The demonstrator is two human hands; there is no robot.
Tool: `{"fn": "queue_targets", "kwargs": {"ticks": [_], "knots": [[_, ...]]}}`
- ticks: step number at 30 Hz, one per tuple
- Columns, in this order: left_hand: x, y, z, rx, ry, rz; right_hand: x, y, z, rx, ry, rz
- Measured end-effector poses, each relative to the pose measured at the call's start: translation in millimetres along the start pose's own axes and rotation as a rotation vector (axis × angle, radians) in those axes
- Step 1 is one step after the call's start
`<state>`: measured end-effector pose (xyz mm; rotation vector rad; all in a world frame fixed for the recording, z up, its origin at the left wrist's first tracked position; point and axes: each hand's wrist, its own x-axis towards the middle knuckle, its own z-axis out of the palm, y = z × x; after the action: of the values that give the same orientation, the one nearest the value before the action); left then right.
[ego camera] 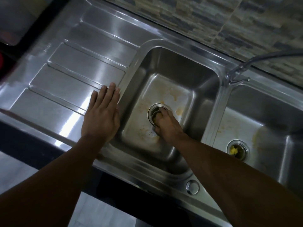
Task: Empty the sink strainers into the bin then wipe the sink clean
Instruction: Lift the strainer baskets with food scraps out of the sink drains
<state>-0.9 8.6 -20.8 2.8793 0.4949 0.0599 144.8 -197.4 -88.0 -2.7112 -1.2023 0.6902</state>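
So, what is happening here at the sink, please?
A person works at the stained stainless steel double sink. The left hand rests flat on the ribbed steel drainboard. The right hand grips the round metal strainer in the left basin. The other round strainer, in the right basin, holds yellow scraps, untouched.

The steel double sink [164, 63] has yellowish stains on both basin floors. The left strainer [153, 110] sits in its drain, gripped by the right hand [165, 126]. The right strainer [237, 150], at its four o'clock, holds yellow scraps.
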Motion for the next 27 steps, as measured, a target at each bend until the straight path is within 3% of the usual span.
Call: {"fn": "queue_targets", "kwargs": {"ticks": [4, 12, 16, 21, 27], "knots": [[0, 1, -2, -0.012, -0.008, 0.001, -13, -1, -11, 0.072, 0.055, -0.046], [-1, 30, -17, 0.016, -0.098, -0.081, -65, 1, -57, -0.02, 0.187, -0.163], [-18, 90, -11, 0.049, -0.162, -0.064, -103, 18, -90, 0.079, 0.257, -0.132], [-47, 182, 9, -0.077, -0.223, 0.016, -158, 64, -114, 0.195, 0.391, 0.001], [-59, 262, 25, -0.205, -0.281, 0.149, -218, 129, -108, 0.224, 0.408, 0.109]]}}
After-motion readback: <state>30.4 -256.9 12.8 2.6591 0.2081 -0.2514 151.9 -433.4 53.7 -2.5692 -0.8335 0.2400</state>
